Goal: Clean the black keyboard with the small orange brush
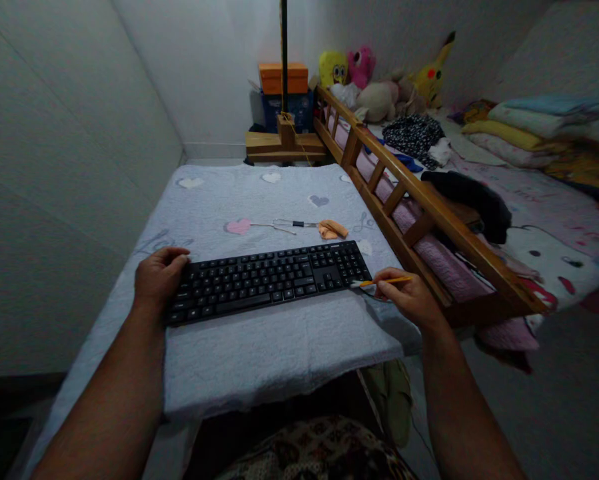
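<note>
A black keyboard (274,279) lies slightly slanted on a cloth-covered table. At its left end, my left hand (160,275) is closed around the edge, with the fingertips partly hidden. My right hand (404,292) pinches a small paintbrush (396,281) by its yellow-orange handle. The pale bristles are at the keyboard's lower right corner, by the number pad. Behind the keyboard lie a thin metal rod (274,227), a wire tool with a dark grip (298,224) and a crumpled orange cloth (332,229).
A light blue cloth with hearts (284,347) covers the table. A wooden bed rail (404,190) runs close along the right side, with bedding and stuffed toys beyond. A wooden stand with a dark pole (284,60) and an orange box (283,78) are at the back. A pale wall rises on the left.
</note>
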### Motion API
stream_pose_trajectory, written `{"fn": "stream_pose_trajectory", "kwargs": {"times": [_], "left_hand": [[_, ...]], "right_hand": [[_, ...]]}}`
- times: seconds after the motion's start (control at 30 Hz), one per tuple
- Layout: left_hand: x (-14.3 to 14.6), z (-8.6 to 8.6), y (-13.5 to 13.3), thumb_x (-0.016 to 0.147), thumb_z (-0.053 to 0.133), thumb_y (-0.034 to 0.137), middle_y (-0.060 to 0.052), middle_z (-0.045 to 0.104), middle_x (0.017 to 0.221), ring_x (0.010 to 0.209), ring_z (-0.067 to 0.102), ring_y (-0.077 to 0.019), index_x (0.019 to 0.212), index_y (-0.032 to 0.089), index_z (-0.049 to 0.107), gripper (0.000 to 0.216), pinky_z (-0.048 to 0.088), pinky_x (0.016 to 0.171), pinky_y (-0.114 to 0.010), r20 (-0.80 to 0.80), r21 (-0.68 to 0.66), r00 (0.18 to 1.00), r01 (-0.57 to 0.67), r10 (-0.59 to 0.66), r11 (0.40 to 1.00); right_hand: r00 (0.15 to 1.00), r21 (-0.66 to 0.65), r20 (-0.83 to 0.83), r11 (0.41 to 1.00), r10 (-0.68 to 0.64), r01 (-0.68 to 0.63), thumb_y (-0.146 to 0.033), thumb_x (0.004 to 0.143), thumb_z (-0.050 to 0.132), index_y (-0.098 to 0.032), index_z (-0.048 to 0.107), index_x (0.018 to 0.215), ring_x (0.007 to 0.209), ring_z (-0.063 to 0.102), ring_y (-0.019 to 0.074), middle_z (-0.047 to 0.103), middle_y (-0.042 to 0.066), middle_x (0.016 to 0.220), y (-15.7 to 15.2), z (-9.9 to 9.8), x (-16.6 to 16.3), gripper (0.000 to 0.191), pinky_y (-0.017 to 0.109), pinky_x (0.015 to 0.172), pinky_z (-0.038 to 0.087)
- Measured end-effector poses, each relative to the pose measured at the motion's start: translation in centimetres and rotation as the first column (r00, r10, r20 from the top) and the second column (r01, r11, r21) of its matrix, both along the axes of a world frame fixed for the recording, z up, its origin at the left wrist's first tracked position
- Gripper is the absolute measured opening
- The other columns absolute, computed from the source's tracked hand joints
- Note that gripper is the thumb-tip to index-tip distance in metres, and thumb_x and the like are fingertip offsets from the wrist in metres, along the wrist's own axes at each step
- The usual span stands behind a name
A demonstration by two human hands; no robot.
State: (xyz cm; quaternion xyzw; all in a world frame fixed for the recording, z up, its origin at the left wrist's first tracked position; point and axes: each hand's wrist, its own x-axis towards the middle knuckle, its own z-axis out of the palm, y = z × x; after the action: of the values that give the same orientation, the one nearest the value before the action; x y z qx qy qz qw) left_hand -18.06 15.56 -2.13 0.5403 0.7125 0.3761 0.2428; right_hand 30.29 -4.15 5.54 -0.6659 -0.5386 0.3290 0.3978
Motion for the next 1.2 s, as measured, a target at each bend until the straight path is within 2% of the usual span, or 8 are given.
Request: {"fn": "stream_pose_trajectory", "kwargs": {"times": [0.23, 0.37, 0.43, 0.6, 0.77, 0.9, 1.2], "left_hand": [[-0.3, -0.5, 0.2, 0.075, 0.067, 0.038, -0.002, 0.075, 0.091, 0.083, 0.064, -0.0186, 0.105, 0.019, 0.081, 0.038, 0.047, 0.078, -0.03, 0.015, 0.006, 1.0, 0.008, -0.008, 1.0], [-0.1, -0.2, 0.0, 0.074, 0.069, 0.038, -0.001, 0.074, 0.087, 0.08, 0.063, -0.0184, 0.104, 0.019, 0.081, 0.038, 0.045, 0.075, -0.029, 0.015, 0.001, 1.0, 0.002, -0.002, 1.0], [0.0, -0.1, -0.1, 0.074, 0.069, 0.038, -0.001, 0.074, 0.086, 0.08, 0.062, -0.0184, 0.103, 0.018, 0.081, 0.038, 0.045, 0.075, -0.029, 0.032, -0.003, 0.999, -0.001, 0.001, 1.0], [-0.1, -0.3, 0.0, 0.073, 0.07, 0.038, -0.001, 0.074, 0.087, 0.082, 0.064, -0.019, 0.102, 0.019, 0.081, 0.037, 0.046, 0.076, -0.03, 0.033, 0.008, 0.999, -0.005, 0.005, 1.0], [-0.2, -0.5, 0.0, 0.074, 0.068, 0.04, -0.002, 0.074, 0.089, 0.083, 0.064, -0.0196, 0.103, 0.019, 0.081, 0.038, 0.047, 0.077, -0.031, 0.033, 0.003, 0.999, 0.003, -0.003, 1.0], [-0.3, -0.5, 0.1, 0.073, 0.069, 0.039, -0.001, 0.074, 0.088, 0.083, 0.064, -0.0197, 0.102, 0.02, 0.081, 0.038, 0.046, 0.077, -0.031, 0.038, -0.002, 0.999, -0.011, 0.011, 1.0], [-0.4, -0.5, 0.2, 0.072, 0.068, 0.041, -0.002, 0.075, 0.09, 0.085, 0.065, -0.0211, 0.103, 0.02, 0.082, 0.04, 0.047, 0.079, -0.032, -0.01, 0.003, 1.0, 0.002, -0.002, 1.0]], "right_hand": [[0.989, 0.041, 0.121, 0.995, -0.09, 0.085, -0.046, 0.082, 0.066, -0.021, 0.074, 0.081, 0.064, 0.067, 0.0209, 0.071, 0.003, 0.067, -0.5, 0.2, 1.9, 0.025, 0.032, 0.063, 0.05], [0.959, 0.084, 0.21, 0.981, -0.19, 0.176, -0.046, 0.083, 0.065, -0.022, 0.074, 0.081, 0.062, 0.066, 0.0212, 0.071, 0.004, 0.066, -0.9, 0.5, 2.7, 0.026, 0.032, 0.062, 0.048], [0.954, 0.103, 0.212, 0.975, -0.213, 0.195, -0.046, 0.083, 0.065, -0.022, 0.073, 0.082, 0.062, 0.066, 0.0211, 0.071, 0.004, 0.066, -1.0, 0.5, 2.8, 0.025, 0.032, 0.061, 0.048], [0.973, 0.061, 0.149, 0.984, -0.176, 0.169, -0.048, 0.082, 0.064, -0.021, 0.072, 0.083, 0.06, 0.067, 0.0217, 0.07, 0.003, 0.063, -0.6, 0.0, 2.8, 0.028, 0.032, 0.06, 0.051], [0.933, 0.134, 0.23, 0.958, -0.278, 0.253, -0.048, 0.089, 0.062, -0.022, 0.072, 0.085, 0.059, 0.065, 0.0205, 0.069, 0.003, 0.063, 0.0, -0.4, 3.7, 0.029, 0.031, 0.06, 0.05], [0.935, 0.153, 0.238, 0.96, -0.264, 0.233, -0.049, 0.092, 0.061, -0.023, 0.067, 0.074, 0.059, 0.064, 0.0191, 0.069, 0.004, 0.065, 0.4, -0.1, 4.0, 0.032, 0.031, 0.059, 0.049], [0.932, 0.058, 0.325, 0.987, -0.159, 0.148, -0.046, 0.087, 0.054, -0.025, 0.06, 0.058, 0.06, 0.064, 0.0204, 0.07, 0.006, 0.063, 3.2, 0.4, 3.5, 0.036, 0.033, 0.064, 0.048]]}}
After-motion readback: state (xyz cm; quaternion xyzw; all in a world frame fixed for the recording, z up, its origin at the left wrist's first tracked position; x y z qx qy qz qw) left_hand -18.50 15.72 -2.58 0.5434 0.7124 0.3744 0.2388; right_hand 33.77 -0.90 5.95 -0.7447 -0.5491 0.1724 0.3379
